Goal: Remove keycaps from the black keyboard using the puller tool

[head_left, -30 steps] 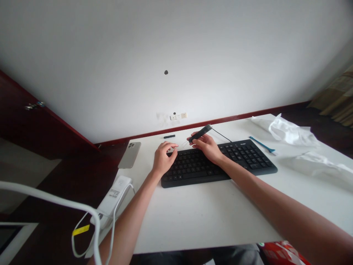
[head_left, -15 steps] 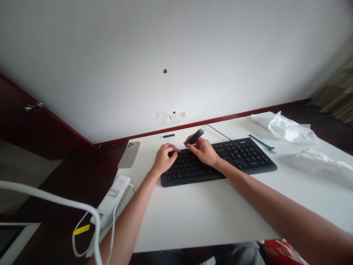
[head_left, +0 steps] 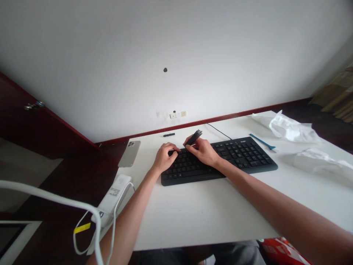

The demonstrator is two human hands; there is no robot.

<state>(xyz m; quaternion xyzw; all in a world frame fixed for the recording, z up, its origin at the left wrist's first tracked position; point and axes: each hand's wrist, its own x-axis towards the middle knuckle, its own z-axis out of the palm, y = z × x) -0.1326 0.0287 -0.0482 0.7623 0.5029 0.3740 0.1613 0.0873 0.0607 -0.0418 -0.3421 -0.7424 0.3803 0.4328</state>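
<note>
A black keyboard (head_left: 237, 156) lies on the white table (head_left: 209, 209). My right hand (head_left: 202, 151) is closed round a slim black tool (head_left: 194, 137), its lower end down at the keyboard's upper left keys. My left hand (head_left: 164, 156) rests on the keyboard's left end, fingers curled and pressing on the keys beside the tool's tip. What sits under its fingertips is too small to make out.
A short black strip (head_left: 168, 135) lies behind the keyboard. A phone (head_left: 129, 153) lies face down at the table's left edge, with a white power adapter (head_left: 113, 195) and cable nearer me. A blue stick (head_left: 261, 142) and crumpled white wrapping (head_left: 292, 129) lie at the right.
My right hand has lowered the black tool from above the keyboard's back edge down to the upper left keys. My left hand has closed in beside it on the keys.
</note>
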